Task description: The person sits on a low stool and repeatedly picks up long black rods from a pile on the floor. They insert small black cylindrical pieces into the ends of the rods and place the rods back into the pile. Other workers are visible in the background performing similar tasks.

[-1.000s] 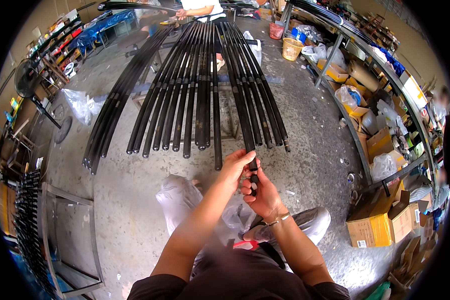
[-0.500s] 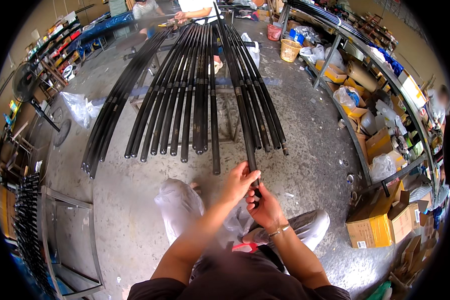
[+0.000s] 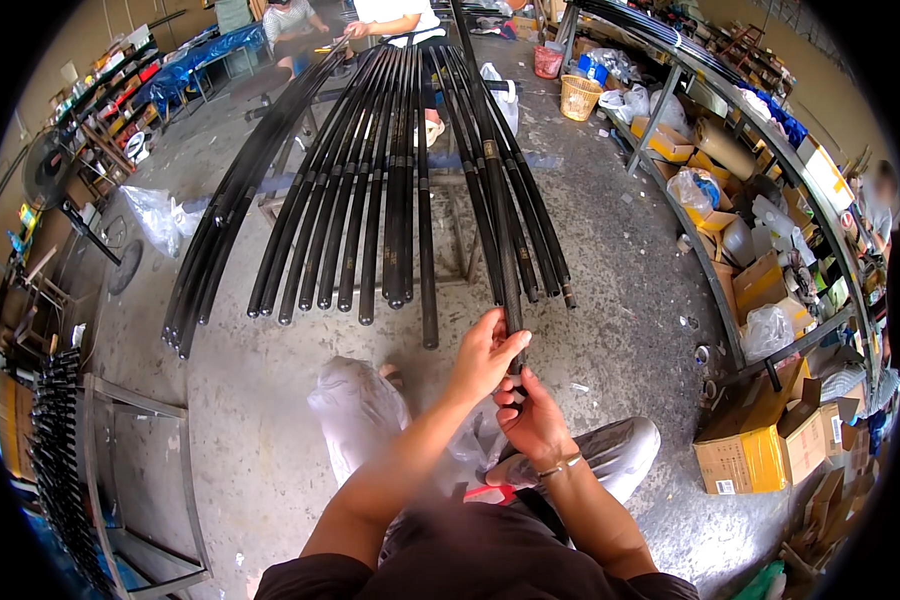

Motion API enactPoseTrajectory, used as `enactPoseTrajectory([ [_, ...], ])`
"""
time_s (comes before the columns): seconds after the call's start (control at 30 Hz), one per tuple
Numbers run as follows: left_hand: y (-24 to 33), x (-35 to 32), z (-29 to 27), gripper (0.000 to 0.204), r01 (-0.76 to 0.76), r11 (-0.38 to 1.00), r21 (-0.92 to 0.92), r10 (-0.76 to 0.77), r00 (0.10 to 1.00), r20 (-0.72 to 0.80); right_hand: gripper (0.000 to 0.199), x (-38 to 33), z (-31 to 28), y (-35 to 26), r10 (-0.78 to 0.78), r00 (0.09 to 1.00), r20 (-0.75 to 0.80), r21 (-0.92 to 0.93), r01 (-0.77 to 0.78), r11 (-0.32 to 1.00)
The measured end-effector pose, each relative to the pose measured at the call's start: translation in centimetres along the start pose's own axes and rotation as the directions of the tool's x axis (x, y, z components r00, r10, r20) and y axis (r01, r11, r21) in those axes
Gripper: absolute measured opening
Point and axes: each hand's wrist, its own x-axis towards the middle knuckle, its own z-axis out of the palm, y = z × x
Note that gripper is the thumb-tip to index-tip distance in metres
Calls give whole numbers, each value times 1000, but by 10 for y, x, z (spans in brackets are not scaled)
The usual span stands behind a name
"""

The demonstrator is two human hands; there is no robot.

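Pole (image 3: 507, 245), black and long, is clamped in the left hand (image 3: 485, 358), with the thumb on one side and the fingers on the other. The right hand (image 3: 536, 418) is just below, closed around the near end of the same pole; I cannot tell if a separate small piece is also inside these fingers. A bracelet (image 3: 558, 465) is on the right wrist. The pole points away from the person, above the right part of a row of other black poles (image 3: 397, 230); whether it touches them, I cannot see. These poles lie side by side over a metal frame (image 3: 467, 262), and one more bundle (image 3: 213, 235) lies at the left. At the far side, a co-worker in a white shirt (image 3: 398, 10) extends an arm toward this bundle. On the right, a cardboard box (image 3: 738, 467) stands on the floor near a long shelf (image 3: 732, 350) filled with goods.
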Motion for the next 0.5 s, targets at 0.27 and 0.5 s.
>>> enactPoseTrajectory([
  [0.27, 30, 29, -1, 17, 265, 953, -144, -260, 964, 54, 24, -9, 22, -14, -71, 990, 125, -77, 81, 994],
  [0.5, 21, 62, -11, 20, 295, 955, -4, -295, 955, -29, 24, -1, -26, -13, 34, 999, 40, -16, -34, 999],
])
